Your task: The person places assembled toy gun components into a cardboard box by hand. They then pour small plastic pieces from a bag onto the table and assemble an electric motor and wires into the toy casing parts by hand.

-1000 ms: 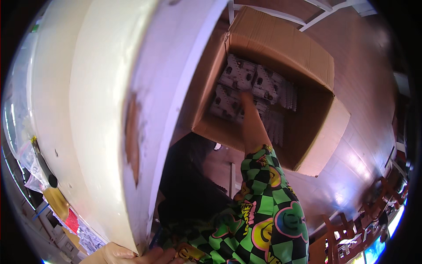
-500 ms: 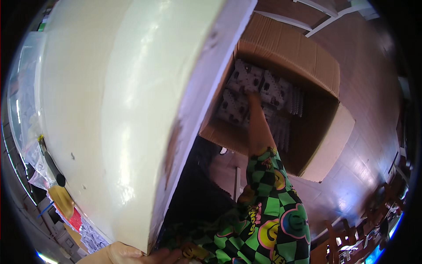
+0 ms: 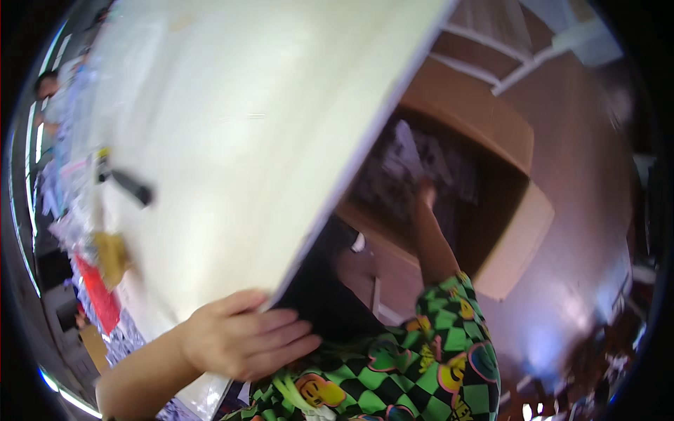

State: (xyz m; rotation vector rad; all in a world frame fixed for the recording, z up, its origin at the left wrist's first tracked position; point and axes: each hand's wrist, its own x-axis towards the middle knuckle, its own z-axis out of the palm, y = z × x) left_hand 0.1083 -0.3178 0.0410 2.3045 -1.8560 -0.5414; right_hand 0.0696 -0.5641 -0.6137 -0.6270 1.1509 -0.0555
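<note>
My right hand [image 3: 425, 191] reaches down into an open cardboard box [image 3: 484, 112] below the table's right side. Its fingers are closed on a pale grey moulded piece [image 3: 405, 149], which stands tilted above the others; motion blurs the grip. Several more such pieces [image 3: 379, 186] lie stacked in the box, their shapes dim and smeared. Close to me, my left hand [image 3: 246, 337] grips the edge of the white table [image 3: 232, 161], thumb on top and fingers wrapped over the side. Nothing else shows in that hand.
On the table's left lie a dark-handled tool [image 3: 130, 186], a yellow-brown item [image 3: 110, 259], a red packet [image 3: 98, 295] and clear plastic bags. Another person [image 3: 49, 91] is at the far left. A white-framed rack [image 3: 523, 70] stands beyond the box on the wooden floor.
My right hand has drawn back a little toward me, with a pale piece now raised at its fingers. The left hand has come further into view along the table edge. The view has shifted.
</note>
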